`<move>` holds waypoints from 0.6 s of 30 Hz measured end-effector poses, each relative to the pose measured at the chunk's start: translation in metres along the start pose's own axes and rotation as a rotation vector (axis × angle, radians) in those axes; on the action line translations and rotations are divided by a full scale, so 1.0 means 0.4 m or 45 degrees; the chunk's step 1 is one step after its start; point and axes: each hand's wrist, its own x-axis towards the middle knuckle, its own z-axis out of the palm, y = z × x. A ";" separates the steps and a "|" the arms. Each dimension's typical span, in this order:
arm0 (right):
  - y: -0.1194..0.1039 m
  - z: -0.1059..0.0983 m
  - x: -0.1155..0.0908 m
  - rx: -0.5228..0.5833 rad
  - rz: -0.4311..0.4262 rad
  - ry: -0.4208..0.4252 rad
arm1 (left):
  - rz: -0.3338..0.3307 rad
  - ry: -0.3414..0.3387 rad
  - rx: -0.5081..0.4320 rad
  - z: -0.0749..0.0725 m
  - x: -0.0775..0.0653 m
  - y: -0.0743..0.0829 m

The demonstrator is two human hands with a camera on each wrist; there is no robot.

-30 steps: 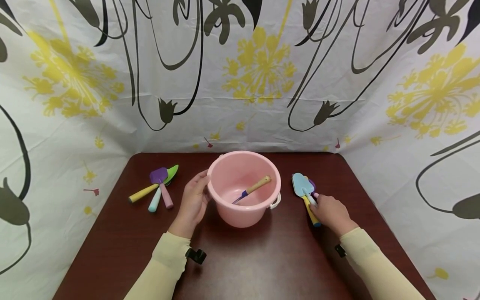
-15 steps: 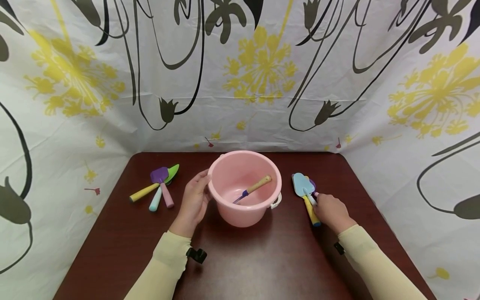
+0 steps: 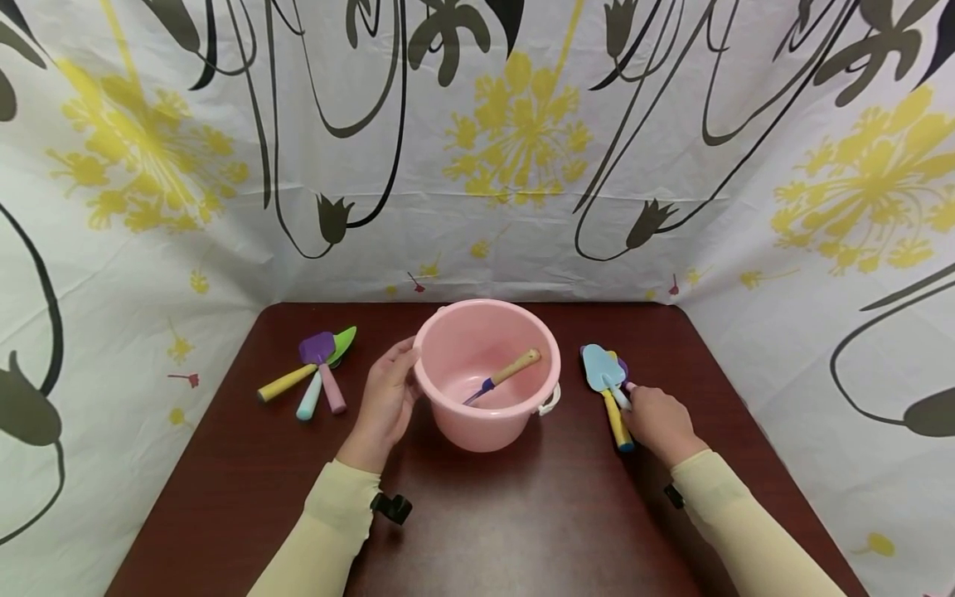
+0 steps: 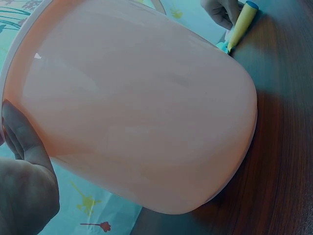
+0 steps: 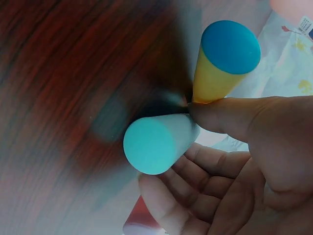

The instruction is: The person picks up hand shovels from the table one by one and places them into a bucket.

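My left hand (image 3: pixel 385 398) holds the rim of a pink bucket (image 3: pixel 481 427) on its left side, the thumb on the outer wall in the left wrist view. Inside the bucket leans a tool with a wooden handle (image 3: pixel 515 366) and a blue collar; its lower end is hard to make out. My right hand (image 3: pixel 660 424) grips the handle of a light blue trowel (image 3: pixel 599 365), with thumb and fingers around the pale handle (image 5: pixel 161 142) in the right wrist view. Beside the thumb is a yellow handle (image 5: pixel 217 73) with a blue end. A purple tool (image 3: pixel 622 365) lies partly hidden under the trowel.
Left of the bucket lies a pile of small garden tools: a purple blade (image 3: pixel 317 348), a green blade (image 3: pixel 343 342), and yellow, pink and light blue handles. The dark wooden table (image 3: pixel 477 531) is enclosed by a patterned cloth (image 3: pixel 477 166) at back and sides.
The light blue trowel's blade has turned slightly, and the yellow handle beside it has shifted a little left. My left hand and the bucket look unchanged.
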 end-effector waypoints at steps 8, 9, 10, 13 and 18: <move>-0.007 -0.005 -0.009 0.038 0.005 0.006 | -0.002 0.008 -0.013 0.000 -0.001 -0.001; -0.006 -0.005 -0.009 0.047 0.008 0.003 | -0.004 0.009 -0.013 0.000 -0.001 -0.001; -0.005 -0.006 -0.009 0.059 0.008 0.002 | -0.004 0.009 -0.012 0.000 -0.001 0.000; 0.000 -0.006 -0.009 0.091 0.016 0.004 | -0.004 0.008 -0.015 0.000 -0.001 -0.001; 0.006 -0.005 -0.008 0.155 0.027 0.040 | 0.002 -0.001 -0.022 0.000 0.001 -0.002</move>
